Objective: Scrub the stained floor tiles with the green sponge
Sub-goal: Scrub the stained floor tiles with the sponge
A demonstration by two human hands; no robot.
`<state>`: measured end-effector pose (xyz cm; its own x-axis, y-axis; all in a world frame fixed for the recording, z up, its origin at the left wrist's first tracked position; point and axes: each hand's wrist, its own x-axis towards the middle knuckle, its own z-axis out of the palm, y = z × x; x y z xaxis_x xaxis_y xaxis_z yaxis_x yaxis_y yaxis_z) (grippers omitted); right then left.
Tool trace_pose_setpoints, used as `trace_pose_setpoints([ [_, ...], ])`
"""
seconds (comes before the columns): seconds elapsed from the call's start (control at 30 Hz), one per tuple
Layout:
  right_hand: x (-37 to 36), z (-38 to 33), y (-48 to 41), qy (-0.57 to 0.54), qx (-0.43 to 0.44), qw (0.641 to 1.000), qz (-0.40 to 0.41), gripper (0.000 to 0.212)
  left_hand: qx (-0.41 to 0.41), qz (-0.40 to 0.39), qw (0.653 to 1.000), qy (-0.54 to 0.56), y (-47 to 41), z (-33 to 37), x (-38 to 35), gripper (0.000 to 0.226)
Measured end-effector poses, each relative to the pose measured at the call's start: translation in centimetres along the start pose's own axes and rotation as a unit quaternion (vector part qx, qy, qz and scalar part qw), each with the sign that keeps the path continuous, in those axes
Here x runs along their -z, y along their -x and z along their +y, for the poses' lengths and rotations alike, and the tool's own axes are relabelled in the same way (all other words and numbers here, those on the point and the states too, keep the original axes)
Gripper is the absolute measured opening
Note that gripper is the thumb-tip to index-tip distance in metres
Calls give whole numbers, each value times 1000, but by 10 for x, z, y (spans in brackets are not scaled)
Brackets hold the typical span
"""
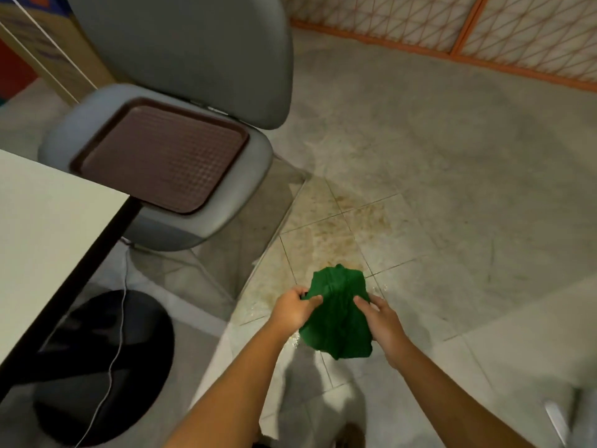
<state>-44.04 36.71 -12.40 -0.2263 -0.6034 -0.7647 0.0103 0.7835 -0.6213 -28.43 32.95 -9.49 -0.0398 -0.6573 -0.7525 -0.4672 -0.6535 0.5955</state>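
You held the green sponge [336, 318] just over the near edge of the stained floor tiles [332, 234]. Your left hand [295, 307] and right hand [379, 313] each pinched a side, seemingly bunching it ready to scrub.

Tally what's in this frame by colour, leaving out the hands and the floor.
Green: 1, the sponge
Brown: 1, the tray
Grey: 1, the chair
White: 2, the table and the cable
Black: 1, the round base
Total: 6

Tiled floor [468, 163] w/ brown stains [326, 234] — grey chair [193, 53], black base [106, 367].
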Motion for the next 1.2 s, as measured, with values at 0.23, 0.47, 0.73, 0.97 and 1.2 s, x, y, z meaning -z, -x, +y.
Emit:
trace_pose_setpoints([
  [0.23, -19, 106, -42, -79, -119, 990, -1, 34, 63, -80, 995, 11, -40, -81, -43, 5],
  [0.47, -53, 201, -94, -139, -132, 977, 96, 46, 103, -155, 982, -14, -93, -162, -77, 33],
  [0.73, -97, 274, -111, -233, -126, 964, -9, 53, 145, -196, 970, 21, -146, -249, -102, 35],
  [0.97, -120, 314, -154, -260, -86, 960, -54, 39, 155, -222, 955, 124, -191, -291, -114, 29],
  [1.2, -125, 351, -227, -250, -95, 964, 0, 45, 93, -223, 967, 84, -246, -304, -123, 22],
])
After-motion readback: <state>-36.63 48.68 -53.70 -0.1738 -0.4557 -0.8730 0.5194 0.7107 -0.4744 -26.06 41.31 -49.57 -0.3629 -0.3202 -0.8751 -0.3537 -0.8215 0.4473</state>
